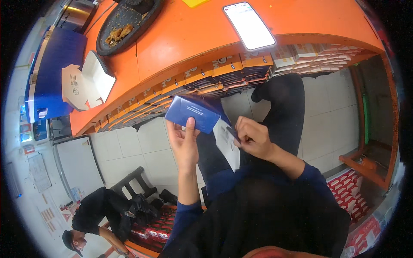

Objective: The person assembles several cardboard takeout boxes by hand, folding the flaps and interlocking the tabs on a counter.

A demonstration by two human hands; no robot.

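My left hand [185, 148] grips a small blue cardboard box [200, 115] over my lap, its thumb on the printed side and the fingers behind. At the box's right end a flap hangs down and shows its white inner face. My right hand [254, 138] is closed on the edge of that end, with thumb and bent fingers pinching the card. The box is partly folded, and its far side is hidden from me.
On the orange table [185, 26] ahead are a lit phone [249, 26], a dark stone dish [142, 36] with fried food, an opened white carton [97, 79] and a blue box [58, 64]. Flat cartons [193, 75] fill the shelf below. A person [97, 215] bends at lower left.
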